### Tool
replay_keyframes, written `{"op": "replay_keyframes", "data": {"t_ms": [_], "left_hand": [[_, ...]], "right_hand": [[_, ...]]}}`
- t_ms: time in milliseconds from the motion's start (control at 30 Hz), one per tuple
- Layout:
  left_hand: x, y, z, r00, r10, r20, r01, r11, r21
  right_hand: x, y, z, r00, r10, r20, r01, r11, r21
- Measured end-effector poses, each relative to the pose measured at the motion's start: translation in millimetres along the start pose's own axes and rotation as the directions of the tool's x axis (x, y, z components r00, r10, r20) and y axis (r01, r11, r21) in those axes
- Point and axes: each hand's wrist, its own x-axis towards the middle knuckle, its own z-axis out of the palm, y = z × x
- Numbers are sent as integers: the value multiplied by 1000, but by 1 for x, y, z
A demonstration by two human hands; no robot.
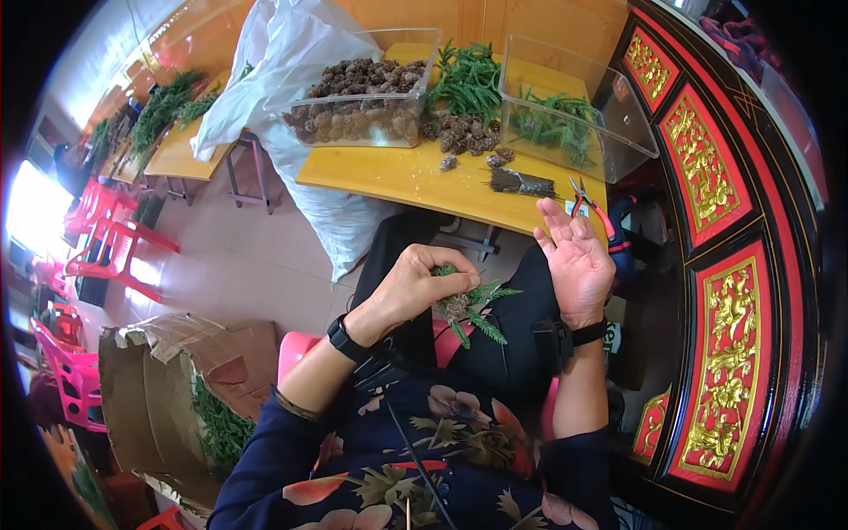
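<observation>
Over my lap my left hand (422, 287) is closed, thumb against fingers, on a small bunch of green artificial fir sprigs (486, 327) with a brown pine cone (455, 306) among them. Its stem end is hidden by the fingers. To the right, my right hand (576, 269) is raised, palm up, with its fingers apart and nothing visible in it. Just beyond its fingertips, red-handled pliers (590, 208) lie at the table's front right corner. Left of the pliers is a tied bundle of thin dark wires (521, 183).
On the yellow table (380, 179) stand a clear bin (396, 132) of pine cones and a clear bin (618, 150) of green sprigs. Loose cones (464, 132) and sprigs (466, 75) lie between them. A white sack (331, 231) hangs leftward; a cardboard box (146, 389) sits lower left. Carved panels (724, 362) border the right.
</observation>
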Motion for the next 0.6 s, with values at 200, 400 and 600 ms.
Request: {"op": "replay_keyframes", "data": {"t_ms": [200, 400, 600], "left_hand": [[0, -2, -1, 999, 37, -2, -37, 999, -7], [-1, -1, -1, 1000, 23, -2, -23, 999, -42], [-1, -2, 0, 999, 13, -40, -14, 1000, -27]], "right_hand": [[1, 0, 1, 1000, 1, 18, 0, 1000, -23], [-1, -1, 4, 1000, -2, 5, 2, 1000, -29], [-2, -1, 7, 1000, -6, -1, 6, 999, -38]]}}
